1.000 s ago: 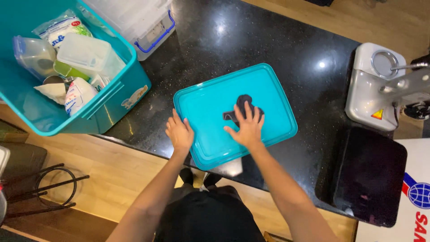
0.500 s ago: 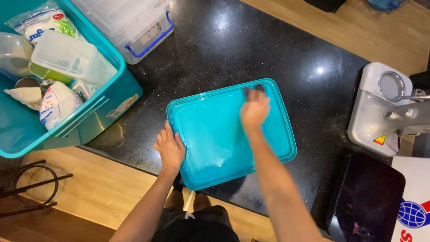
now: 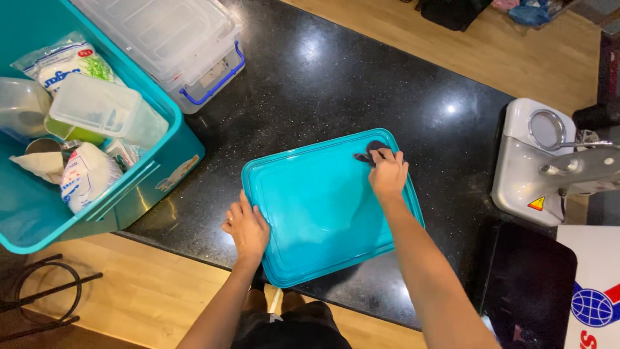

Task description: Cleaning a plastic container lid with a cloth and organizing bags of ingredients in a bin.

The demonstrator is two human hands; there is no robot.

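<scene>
My right hand [image 3: 387,173] has its fingers curled together, pressing a small dark cloth [image 3: 373,150] onto the far corner of the lid [image 3: 323,207]. My left hand [image 3: 247,227] lies flat on the lid's near left edge, fingers close together and pointing away from me. The lid is teal, rectangular with rounded corners and a raised rim, lying flat on the black counter [image 3: 336,84]. A teal bin [image 3: 161,171] of packets stands well to the left.
</scene>
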